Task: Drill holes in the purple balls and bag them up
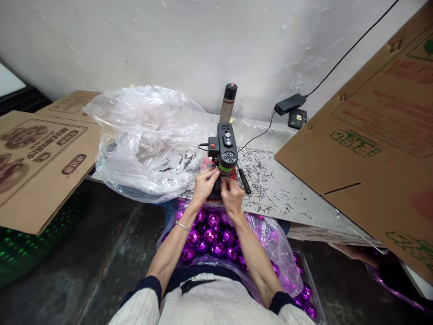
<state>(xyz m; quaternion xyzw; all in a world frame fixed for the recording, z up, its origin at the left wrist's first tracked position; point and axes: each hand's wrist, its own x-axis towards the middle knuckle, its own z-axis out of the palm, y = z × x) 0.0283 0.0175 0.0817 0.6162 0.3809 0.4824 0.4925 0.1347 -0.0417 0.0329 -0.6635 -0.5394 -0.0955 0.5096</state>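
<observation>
A small black bench drill press [227,143] with a red switch and a side lever stands on the table before me. My left hand [204,184] is at the left of its base, thumb and fingers pinched together. Opposite it, my right hand [232,193] is also closed in a pinch under the machine's head. Whatever is between the fingers of either hand is too small or hidden to make out. Below my forearms, shiny purple mirrored balls [210,236] fill a clear plastic bag [287,253] on my lap.
Small dark wire-like pieces [267,180] litter the table right of the machine. A crumpled clear plastic bag [149,149] spreads to the left. Cardboard boxes flank both sides, one at left [50,158], one at right [365,149]. Behind stand a bottle [228,103] and a power adapter [290,104].
</observation>
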